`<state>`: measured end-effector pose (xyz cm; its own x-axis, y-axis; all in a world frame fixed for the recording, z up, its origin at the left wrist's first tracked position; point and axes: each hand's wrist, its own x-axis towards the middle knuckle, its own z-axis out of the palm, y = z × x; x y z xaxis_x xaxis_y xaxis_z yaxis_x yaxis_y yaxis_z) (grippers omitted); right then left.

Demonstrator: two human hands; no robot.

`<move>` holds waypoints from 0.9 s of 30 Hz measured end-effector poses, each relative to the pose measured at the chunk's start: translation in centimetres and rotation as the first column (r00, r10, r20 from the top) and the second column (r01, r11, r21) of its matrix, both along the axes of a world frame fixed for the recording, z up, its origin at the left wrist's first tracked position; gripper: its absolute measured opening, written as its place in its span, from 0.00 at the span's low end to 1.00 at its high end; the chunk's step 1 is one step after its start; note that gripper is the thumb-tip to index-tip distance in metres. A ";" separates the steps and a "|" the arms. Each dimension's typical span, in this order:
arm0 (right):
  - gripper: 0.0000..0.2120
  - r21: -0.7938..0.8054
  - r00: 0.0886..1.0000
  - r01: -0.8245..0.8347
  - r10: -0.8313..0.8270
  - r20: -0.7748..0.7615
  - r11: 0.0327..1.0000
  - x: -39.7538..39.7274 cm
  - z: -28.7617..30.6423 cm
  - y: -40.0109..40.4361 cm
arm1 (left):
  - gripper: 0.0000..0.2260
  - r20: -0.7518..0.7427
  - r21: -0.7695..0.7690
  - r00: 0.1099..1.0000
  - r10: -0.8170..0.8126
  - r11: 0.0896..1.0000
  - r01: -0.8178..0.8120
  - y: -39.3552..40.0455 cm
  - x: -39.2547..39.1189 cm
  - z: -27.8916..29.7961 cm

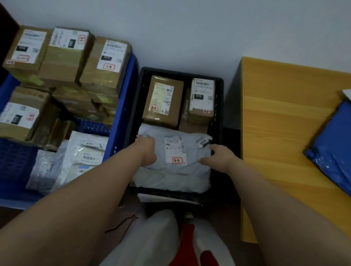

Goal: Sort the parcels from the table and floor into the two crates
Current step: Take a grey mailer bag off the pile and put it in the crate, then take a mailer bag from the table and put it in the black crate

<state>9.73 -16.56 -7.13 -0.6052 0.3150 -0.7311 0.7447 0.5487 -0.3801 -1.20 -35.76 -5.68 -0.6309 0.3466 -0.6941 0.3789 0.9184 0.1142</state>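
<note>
Pressing a grey mailer bag (174,155) into the black crate (221,107) at frame centre, both hands (148,149) (217,158) gripping its sides; slippery film could likely slide over the near rim, with blue bag (343,154) waiting on the bench (278,129) at right.

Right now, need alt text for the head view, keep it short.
Both hands, left hand and right hand, press a grey poly mailer into the black crate, which also holds two labelled cardboard boxes. To the left, a blue crate is piled with cardboard boxes and mailers; a blue mailer lies on the yellow table at right.
</note>
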 end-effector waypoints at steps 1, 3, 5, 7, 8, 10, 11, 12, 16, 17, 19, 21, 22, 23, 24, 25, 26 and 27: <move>0.32 0.022 1.000 -0.002 0.002 -0.015 1.000 0.0 0.8 0.2 | 0.17 0.005 0.035 1.000 -0.009 0.999 0.008 0.3 -0.4 0.7; 0.34 0.076 0.999 0.014 -0.011 -0.046 0.997 0.2 2.9 0.8 | 0.17 0.002 0.106 0.998 -0.064 0.992 0.063 1.0 -1.2 2.6; 0.36 0.107 0.995 0.050 -0.041 -0.087 0.993 0.5 5.0 1.5 | 0.18 -0.016 0.159 0.995 -0.097 0.982 0.098 2.2 -1.8 4.8; 0.35 0.138 0.989 0.075 -0.056 -0.136 0.988 0.8 6.6 2.1 | 0.20 -0.057 0.188 0.990 -0.132 0.972 0.141 3.5 -2.1 6.4; 0.35 0.152 0.985 0.093 -0.069 -0.155 0.984 1.2 7.5 2.4 | 0.20 -0.077 0.206 0.985 -0.156 0.964 0.168 4.3 -2.0 7.3; 0.35 0.179 0.979 0.136 -0.104 -0.178 0.974 2.2 9.1 3.1 | 0.21 -0.124 0.282 0.968 -0.217 0.928 0.244 6.4 -1.3 8.8; 0.35 0.193 0.977 0.150 -0.116 -0.180 0.970 2.9 9.9 3.6 | 0.22 -0.154 0.319 0.956 -0.250 0.903 0.288 7.7 -0.9 9.4; 0.35 0.207 0.975 0.166 -0.128 -0.182 0.964 3.5 10.5 4.1 | 0.22 -0.180 0.349 0.942 -0.285 0.876 0.332 8.9 -0.3 10.0; 0.33 0.272 0.954 0.270 -0.218 -0.207 0.923 7.1 12.5 6.4 | 0.23 -0.247 0.412 0.880 -0.406 0.778 0.474 14.3 2.9 11.8; 0.33 0.284 0.946 0.297 -0.240 -0.219 0.912 8.1 12.9 7.1 | 0.23 -0.254 0.421 0.865 -0.432 0.756 0.501 15.5 3.8 12.0; 0.32 0.296 0.932 0.338 -0.274 -0.236 0.893 10.3 13.4 8.8 | 0.24 -0.269 0.436 0.835 -0.480 0.713 0.549 17.9 5.8 12.4; 0.32 0.306 0.922 0.365 -0.296 -0.248 0.879 12.4 13.6 10.6 | 0.24 -0.294 0.444 0.808 -0.511 0.675 0.589 20.2 7.8 12.5; 0.30 0.319 0.918 0.378 -0.306 -0.254 0.869 13.4 13.6 11.6 | 0.24 -0.310 0.446 0.795 -0.521 0.658 0.606 21.5 8.8 12.5; 0.29 0.339 0.910 0.398 -0.320 -0.263 0.853 14.3 13.4 12.6 | 0.24 -0.323 0.449 0.785 -0.528 0.645 0.619 22.7 9.8 12.4; 0.28 0.359 0.900 0.422 -0.340 -0.272 0.832 15.1 13.3 13.7 | 0.25 -0.324 0.457 0.783 -0.531 0.637 0.621 24.0 10.8 12.4; 0.28 0.375 0.888 0.449 -0.361 -0.283 0.811 15.9 13.1 14.9 | 0.25 -0.316 0.470 0.787 -0.530 0.633 0.616 25.3 11.8 12.3; 0.28 0.383 0.875 0.476 -0.382 -0.298 0.792 16.7 12.9 16.3 | 0.25 -0.309 0.485 0.792 -0.527 0.629 0.608 26.7 12.7 12.1; 0.28 0.387 0.861 0.501 -0.400 -0.315 0.774 17.4 12.7 17.8 | 0.25 -0.308 0.497 0.793 -0.525 0.623 0.605 28.2 13.6 12.0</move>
<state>27.17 1.22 5.52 -0.4284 0.8447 -0.3209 0.8820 0.3136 -0.3518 12.45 -7.54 6.28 -0.2430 0.9499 -0.1967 0.8481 0.3065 0.4323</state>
